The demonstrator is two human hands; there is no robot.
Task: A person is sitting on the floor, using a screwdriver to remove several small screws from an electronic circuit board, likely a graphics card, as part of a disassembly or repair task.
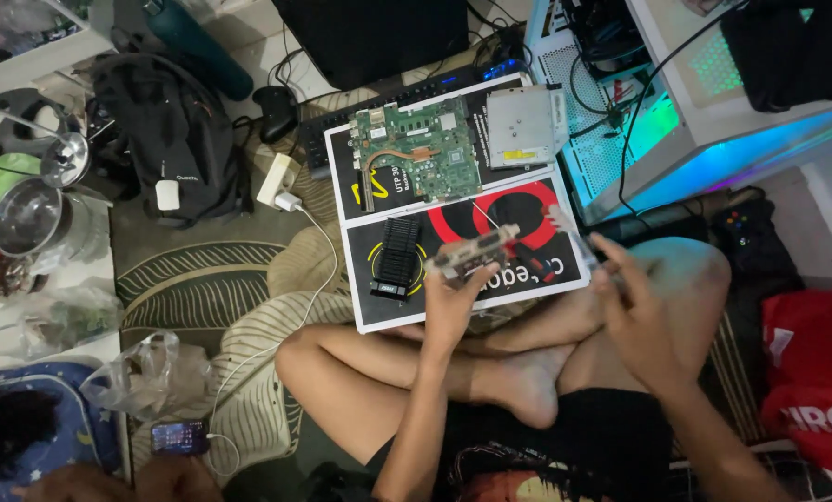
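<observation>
Left hand: grip closed on a small circuit card, held tilted just above the near box. Right hand: fingers pinched on a thin light piece, blurred, kind unclear, off the box's right edge. Person sits cross-legged on the floor. On the near box, left of the card, a black finned heatsink. Far box carries a green motherboard and, right of it, a silver drive. Lit computer case far right. Black backpack far left.
</observation>
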